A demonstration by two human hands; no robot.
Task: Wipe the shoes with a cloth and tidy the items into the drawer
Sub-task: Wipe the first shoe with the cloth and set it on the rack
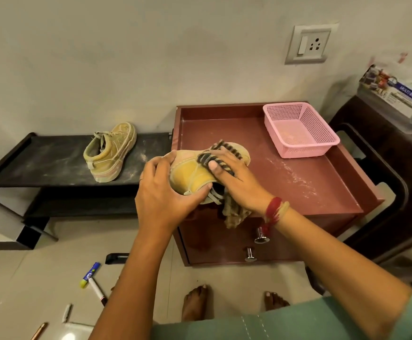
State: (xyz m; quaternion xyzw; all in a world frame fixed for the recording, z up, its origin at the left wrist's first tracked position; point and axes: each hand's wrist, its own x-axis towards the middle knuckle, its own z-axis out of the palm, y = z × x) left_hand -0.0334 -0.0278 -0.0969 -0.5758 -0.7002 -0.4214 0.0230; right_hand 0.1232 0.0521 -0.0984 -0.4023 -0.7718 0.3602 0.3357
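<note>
soft indoor light, bent edges

warm, even light from above; a soft shadow under the shoe (110, 152) on the shelf (40, 163). faint sheen on the cabinet top (298, 182), white glare on a floor tile (71, 336). centre sharp; edges bow, the box (391, 94) at right smeared.

One shoe (109, 153) lies on the shelf (40, 165) left of the drawer unit (298, 187). A basket (300, 130) sits at the far right of the unit's top, and a second shoe (187, 175), with a cloth (216, 158) over it, is above its near left edge.
</note>
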